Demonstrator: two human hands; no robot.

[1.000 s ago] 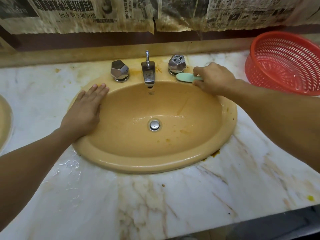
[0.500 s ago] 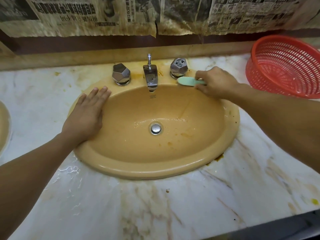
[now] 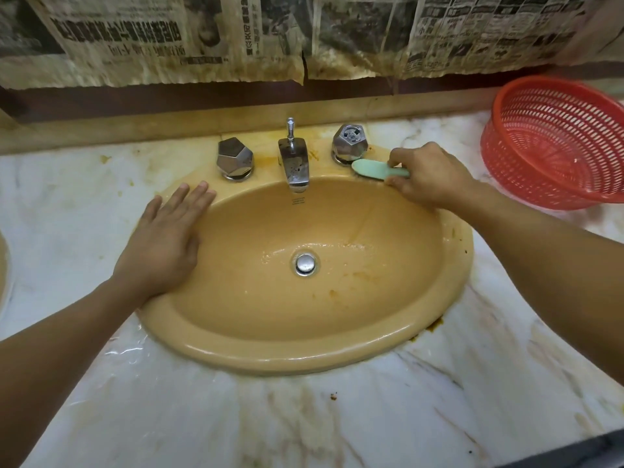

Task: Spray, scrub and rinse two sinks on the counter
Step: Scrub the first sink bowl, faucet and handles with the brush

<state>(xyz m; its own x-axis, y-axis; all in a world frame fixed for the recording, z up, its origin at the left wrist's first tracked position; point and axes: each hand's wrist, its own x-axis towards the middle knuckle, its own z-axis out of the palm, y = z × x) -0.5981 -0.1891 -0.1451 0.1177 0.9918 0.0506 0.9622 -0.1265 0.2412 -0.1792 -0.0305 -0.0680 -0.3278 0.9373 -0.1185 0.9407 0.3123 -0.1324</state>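
A tan oval sink is set in the marble counter, wet and stained inside, with a metal drain at its middle. My right hand grips a pale green scrub brush, whose head lies on the sink's back rim right beside the right tap knob. My left hand rests flat, fingers apart, on the sink's left rim. The chrome spout and the left tap knob stand at the back. A second sink's edge shows at the far left.
A red plastic basket stands on the counter at the back right, close to my right forearm. Stained newspaper covers the wall above a low ledge. Water films the counter by the sink's left front. The counter's front edge runs along the bottom right.
The brush has stayed at the back rim by the right knob with only small shifts. My left hand has not moved off the left rim. The view has shifted slightly.
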